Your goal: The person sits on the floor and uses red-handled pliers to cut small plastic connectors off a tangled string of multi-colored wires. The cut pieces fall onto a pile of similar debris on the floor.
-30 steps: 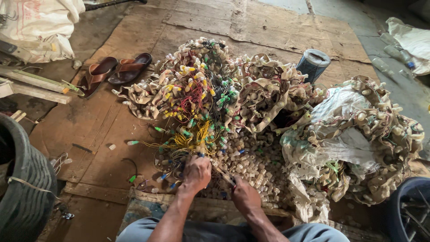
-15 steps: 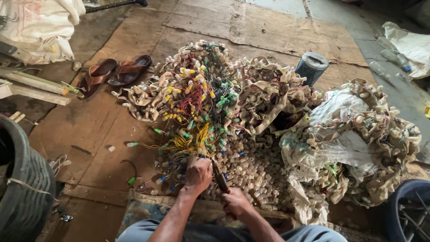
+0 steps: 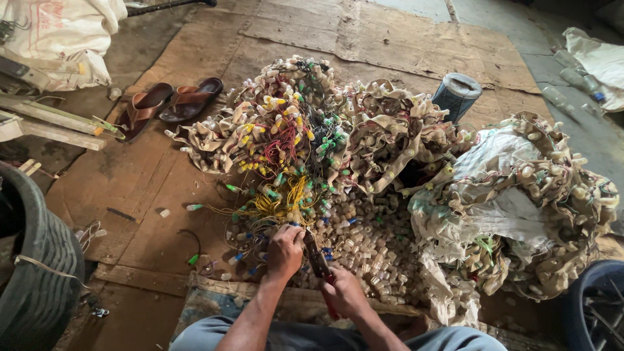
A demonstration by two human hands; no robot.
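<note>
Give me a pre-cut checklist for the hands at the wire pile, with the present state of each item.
1. Left hand grips the yellow wire bundle: ok.
2. Right hand holds the red-handled cutter: ok.
3. Cutter blades set on a wire: cannot tell, the tip is hidden by the hands.
4. Left fingers clear of the blades: cannot tell, they sit very close.
5. Tangled socket pile lies apart from the loose sockets: not ok, they run together.
6. Sandals out of the work area: ok.
</note>
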